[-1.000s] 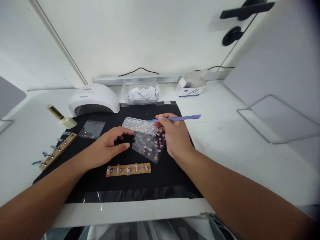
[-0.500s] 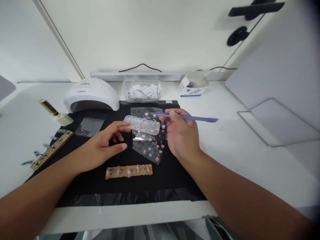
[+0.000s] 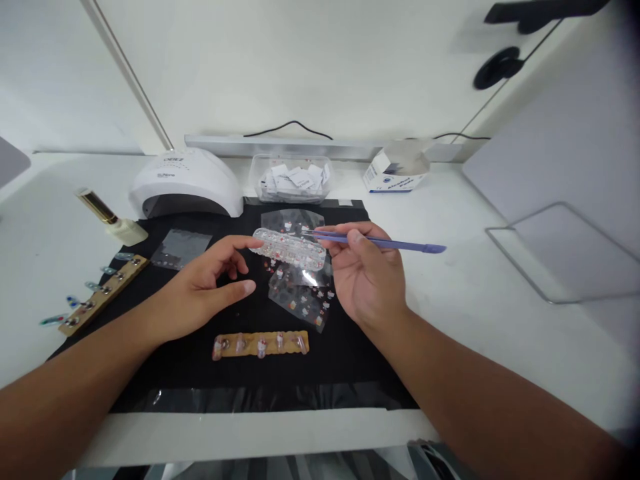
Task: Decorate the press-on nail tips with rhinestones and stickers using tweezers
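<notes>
My right hand [image 3: 373,273] grips purple tweezers [image 3: 400,245] between thumb and fingers, their tips pointing left over a clear compartment case [image 3: 290,249] of small shiny decorations. With fingers apart, my left hand [image 3: 205,283] has its index fingertip at the case's left end; whether it presses on it I cannot tell. Beneath the case lie clear sticker sheets [image 3: 303,300] printed with small white-and-red cartoon figures. Closer to me, a tan strip [image 3: 273,343] bears several decorated false nails [image 3: 261,347].
A white nail lamp [image 3: 187,180] stands at the back left, beside a cream polish bottle [image 3: 125,230]. A second nail stand [image 3: 107,293] and a clear packet [image 3: 180,249] lie left. Behind are a tub of white packets [image 3: 291,183] and an alcohol-pad box [image 3: 395,172]. A wire frame [image 3: 523,267] is right.
The tweezers' two prongs now show apart, and they sit slightly lower in view. The case looks slightly shifted on the sheets. The whole view has moved a little; my left hand keeps its pose.
</notes>
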Available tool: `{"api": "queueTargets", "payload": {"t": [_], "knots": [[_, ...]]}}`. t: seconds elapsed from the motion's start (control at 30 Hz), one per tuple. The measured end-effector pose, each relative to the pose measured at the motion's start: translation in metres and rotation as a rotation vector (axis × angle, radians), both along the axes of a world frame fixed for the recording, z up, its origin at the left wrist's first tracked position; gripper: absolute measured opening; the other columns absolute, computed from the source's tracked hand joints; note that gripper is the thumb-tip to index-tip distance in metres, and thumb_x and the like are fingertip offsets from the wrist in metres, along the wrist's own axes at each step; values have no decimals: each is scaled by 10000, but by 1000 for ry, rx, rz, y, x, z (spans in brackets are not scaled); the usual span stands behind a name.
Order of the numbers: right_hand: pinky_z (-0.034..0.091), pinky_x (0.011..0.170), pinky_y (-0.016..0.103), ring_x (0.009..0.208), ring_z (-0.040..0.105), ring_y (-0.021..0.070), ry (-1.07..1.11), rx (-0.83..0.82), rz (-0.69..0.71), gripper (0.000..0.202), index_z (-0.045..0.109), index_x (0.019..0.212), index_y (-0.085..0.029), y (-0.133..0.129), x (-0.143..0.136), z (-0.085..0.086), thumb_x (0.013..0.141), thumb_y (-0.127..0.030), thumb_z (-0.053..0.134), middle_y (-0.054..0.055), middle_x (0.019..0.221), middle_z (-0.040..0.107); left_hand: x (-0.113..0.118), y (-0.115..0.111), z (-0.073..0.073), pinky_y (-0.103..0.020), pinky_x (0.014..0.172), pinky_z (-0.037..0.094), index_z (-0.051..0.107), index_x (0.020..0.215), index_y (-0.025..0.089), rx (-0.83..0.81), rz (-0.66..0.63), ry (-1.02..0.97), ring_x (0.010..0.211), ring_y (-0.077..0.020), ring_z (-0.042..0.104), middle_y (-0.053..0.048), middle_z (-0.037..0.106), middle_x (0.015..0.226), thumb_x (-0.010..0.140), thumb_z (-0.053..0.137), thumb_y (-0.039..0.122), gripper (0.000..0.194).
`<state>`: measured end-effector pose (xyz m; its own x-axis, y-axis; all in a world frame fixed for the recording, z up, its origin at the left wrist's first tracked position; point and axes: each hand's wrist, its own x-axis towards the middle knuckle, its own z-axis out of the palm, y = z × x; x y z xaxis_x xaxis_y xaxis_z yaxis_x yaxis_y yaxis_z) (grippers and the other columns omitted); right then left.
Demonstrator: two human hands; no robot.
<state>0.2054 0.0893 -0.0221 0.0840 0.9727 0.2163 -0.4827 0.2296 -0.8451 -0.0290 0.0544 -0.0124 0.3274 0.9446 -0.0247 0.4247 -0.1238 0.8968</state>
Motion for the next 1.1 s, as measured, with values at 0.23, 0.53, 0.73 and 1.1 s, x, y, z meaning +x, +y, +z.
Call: {"api": "queueTargets", "payload": {"t": [0.23,0.53,0.73,1.1], "knots": [[566,822,342,805,714,156,-25,33,50,110,690,742,-270,1,3,-1,835,-262,631,-25,746,735,-7,-3,5,-290,878,492,481,1425,378,-19,-172,-124,982,-182,552,-35,573,1064,918,660,334,539],[588,776,346,826,716,171,-100,76,133,97,704,765,-261,0,2,-4,848,-302,675,-17,770,738,-10,-1,10,-192,704,463,685,1201,353,12,-106,-194,818,-119,539,-1,592,959,916,667,351,286],[587,787,361,828,715,180,-50,102,213,89,734,778,-267,-2,2,-3,845,-292,681,-31,657,698,-6,-2,11,-188,713,478,747,1084,292,9,13,-269,811,-105,566,-4,650,1015,885,713,293,202],[621,715,337,804,730,175,-104,121,229,74,752,779,-269,-3,4,-4,806,-338,751,-17,765,760,-10,-2,8,-179,684,471,724,1129,284,1,13,-365,807,-106,538,-13,623,1023,876,724,263,255]]}}
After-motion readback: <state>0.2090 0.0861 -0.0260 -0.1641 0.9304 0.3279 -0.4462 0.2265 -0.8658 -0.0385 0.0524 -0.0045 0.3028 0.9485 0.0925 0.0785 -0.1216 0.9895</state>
